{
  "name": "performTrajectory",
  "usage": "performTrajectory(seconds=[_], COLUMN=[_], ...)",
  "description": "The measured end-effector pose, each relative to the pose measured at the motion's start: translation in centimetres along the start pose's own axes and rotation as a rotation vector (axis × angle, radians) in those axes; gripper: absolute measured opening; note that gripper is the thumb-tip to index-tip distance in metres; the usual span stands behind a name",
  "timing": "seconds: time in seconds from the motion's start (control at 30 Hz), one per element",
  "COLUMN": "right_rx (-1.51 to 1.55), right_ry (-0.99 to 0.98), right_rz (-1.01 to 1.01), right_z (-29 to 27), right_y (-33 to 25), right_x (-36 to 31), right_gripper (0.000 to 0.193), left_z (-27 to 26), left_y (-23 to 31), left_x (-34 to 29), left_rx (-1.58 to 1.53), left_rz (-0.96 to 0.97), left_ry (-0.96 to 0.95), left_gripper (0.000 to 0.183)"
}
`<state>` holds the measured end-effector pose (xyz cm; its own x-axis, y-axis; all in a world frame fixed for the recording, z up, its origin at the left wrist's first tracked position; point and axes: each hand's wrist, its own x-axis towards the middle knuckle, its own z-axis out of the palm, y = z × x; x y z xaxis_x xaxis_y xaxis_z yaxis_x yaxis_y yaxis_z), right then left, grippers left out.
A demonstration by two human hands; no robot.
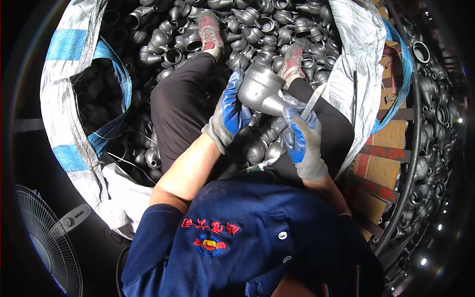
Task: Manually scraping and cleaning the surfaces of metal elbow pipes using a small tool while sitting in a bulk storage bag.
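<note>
My left hand [228, 113], in a grey glove with a blue palm, grips a large grey metal pipe fitting [261, 88] from its left side, above my lap. My right hand [300, 136], gloved the same way, is closed on a thin flat metal tool [310, 105] whose blade points up beside the fitting's narrow end. I sit with both legs stretched out, and my feet in reddish shoes [210, 30] rest on the heap.
A heap of grey pipe fittings [257, 24] fills the space around my legs. White and blue woven bulk bags [74, 109] stand left and right. More fittings [435, 109] pile up at far right behind a cardboard box [386, 148]. A fan [47, 232] stands at lower left.
</note>
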<state>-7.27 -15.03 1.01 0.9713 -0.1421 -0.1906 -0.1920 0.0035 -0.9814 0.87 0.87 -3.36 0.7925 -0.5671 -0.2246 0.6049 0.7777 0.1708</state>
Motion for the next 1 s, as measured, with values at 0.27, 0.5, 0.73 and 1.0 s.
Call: performTrajectory(seconds=[0.27,0.5,0.73,1.0], right_rx=[0.293,-0.77,-0.862,-0.933], right_ry=[-0.168,-0.115,-0.015,0.0], right_rz=[0.022,-0.736,-0.789,-0.853], right_z=[-1.5,-2.7,-1.9,-2.0], right_y=[-2.6,-1.9,-2.0,-1.3], right_x=[-0.3,0.9,0.8,1.2], right_gripper=[0.041,0.041,0.04,0.04], left_z=[-0.1,0.4,0.2,0.2], left_y=[0.0,-0.2,-0.1,-0.3], left_x=[-0.2,-0.4,-0.6,-0.7], left_rx=[-0.213,-0.148,-0.191,-0.129], left_rz=[-0.065,-0.022,-0.049,-0.019], left_ry=[-0.133,-0.092,-0.025,0.014], left_gripper=[0.061,0.055,0.049,0.048])
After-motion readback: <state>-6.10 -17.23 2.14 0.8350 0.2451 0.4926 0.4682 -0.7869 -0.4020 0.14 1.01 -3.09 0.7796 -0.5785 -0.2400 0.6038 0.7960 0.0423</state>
